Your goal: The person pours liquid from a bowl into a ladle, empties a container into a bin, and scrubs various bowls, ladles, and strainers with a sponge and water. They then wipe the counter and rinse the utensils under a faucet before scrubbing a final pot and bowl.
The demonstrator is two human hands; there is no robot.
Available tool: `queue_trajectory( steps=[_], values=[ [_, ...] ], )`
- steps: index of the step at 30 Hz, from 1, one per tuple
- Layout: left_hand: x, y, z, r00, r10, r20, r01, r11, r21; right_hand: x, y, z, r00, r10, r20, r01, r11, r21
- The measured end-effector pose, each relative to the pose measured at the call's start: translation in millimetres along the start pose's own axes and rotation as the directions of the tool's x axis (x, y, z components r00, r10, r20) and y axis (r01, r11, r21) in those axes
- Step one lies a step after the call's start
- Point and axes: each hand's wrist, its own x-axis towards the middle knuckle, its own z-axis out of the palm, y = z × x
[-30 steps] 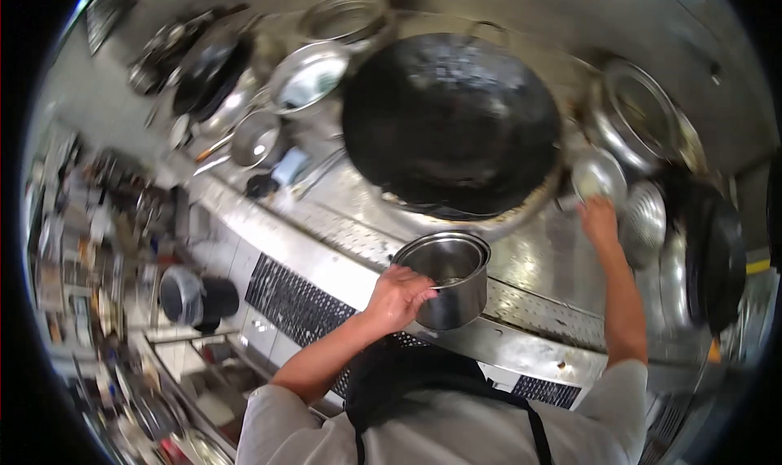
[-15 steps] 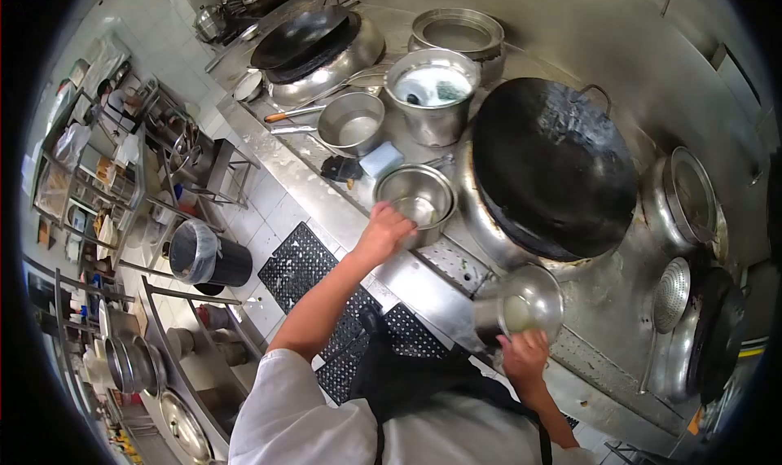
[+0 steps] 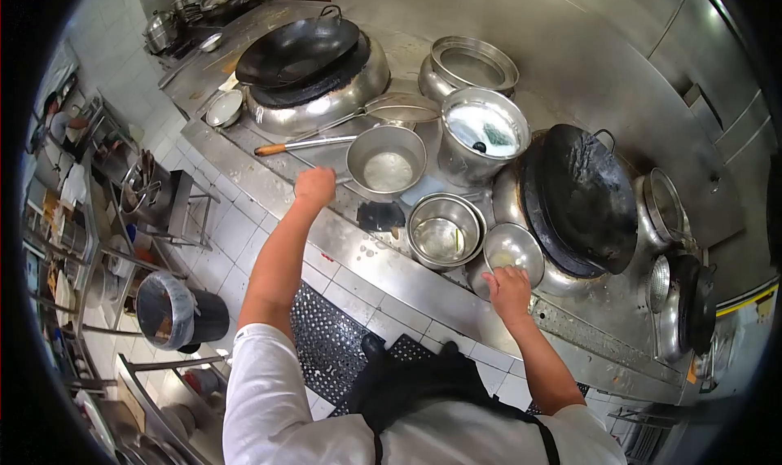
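Note:
My left hand (image 3: 315, 186) is closed around the handle of a metal saucepan (image 3: 388, 162) that stands on the steel counter with a little pale liquid or residue in its bottom. My right hand (image 3: 509, 292) grips the near rim of a shiny steel pot (image 3: 521, 249), tilted beside the wok stand. Between the hands stand nested steel pots (image 3: 444, 227) with a small greenish-yellow strip inside. A light blue sponge (image 3: 423, 190) and a crumpled black cloth (image 3: 380, 216) lie near the saucepan.
A large wok (image 3: 582, 200) sits right, another wok (image 3: 297, 51) at the back left. A tall pot (image 3: 482, 135) holds foamy liquid. A wire skimmer (image 3: 399, 104) lies behind the saucepan. A lined bin (image 3: 181, 312) stands on the floor; another person (image 3: 63, 131) is at far left.
My left hand has left the nested pots and moved left to the saucepan handle. My right hand still holds the steel pot, now closer to the nested pots. The camera view has shifted.

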Motion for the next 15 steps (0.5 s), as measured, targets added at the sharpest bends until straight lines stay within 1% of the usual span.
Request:
queue_trajectory(
  steps=[1, 3, 4, 6, 7, 8, 10, 11, 12, 13, 14, 15],
  values=[
    [6, -4, -3, 0.993, 0.006, 0.12, -0.002, 0.999, -0.033, 5, -5, 0, 1.0, -0.02, 0.002, 0.02, 0.999, 0.038],
    [-2, -14, -7, 0.995, 0.017, 0.096, -0.017, 1.0, -0.005, 16, -14, -2, 0.998, -0.062, 0.005, 0.06, 0.99, 0.124],
    [-6, -21, -10, 0.996, 0.023, 0.084, -0.024, 1.0, 0.016, 26, -19, -5, 0.998, -0.055, -0.028, 0.058, 0.991, 0.117],
    [-15, -37, -17, 0.999, -0.035, 0.036, 0.036, 0.999, -0.025, 55, -24, -16, 0.996, -0.04, -0.084, 0.049, 0.993, 0.107],
    [-17, -46, -17, 0.998, -0.064, 0.018, 0.065, 0.997, -0.044, 76, -24, -21, 0.997, -0.016, -0.08, 0.028, 0.988, 0.153],
    [-16, -57, -16, 0.997, -0.076, 0.034, 0.076, 0.997, -0.012, 102, -22, -26, 0.997, 0.007, -0.077, 0.008, 0.98, 0.2],
    [-11, -85, -12, 0.992, -0.125, 0.029, 0.124, 0.992, 0.036, 165, -12, -29, 0.969, -0.081, -0.232, 0.143, 0.953, 0.267],
    [-9, -98, -9, 0.988, -0.153, 0.013, 0.152, 0.987, 0.051, 195, -2, -25, 0.966, -0.074, -0.246, 0.141, 0.953, 0.267],
    [-8, -112, -9, 0.993, -0.118, 0.021, 0.116, 0.989, 0.088, 227, 12, -20, 0.963, -0.067, -0.262, 0.138, 0.954, 0.265],
    [-7, -125, -12, 0.996, -0.084, 0.036, 0.078, 0.988, 0.132, 257, 30, -11, 0.988, -0.02, -0.153, 0.061, 0.962, 0.265],
    [-4, -132, -16, 0.993, -0.11, 0.045, 0.102, 0.984, 0.145, 284, 49, 3, 0.999, 0.031, -0.033, -0.021, 0.964, 0.265],
    [-4, -139, -18, 0.988, -0.141, 0.061, 0.13, 0.979, 0.158, 313, 66, 16, 0.985, 0.058, 0.163, -0.09, 0.976, 0.2]
  ],
)
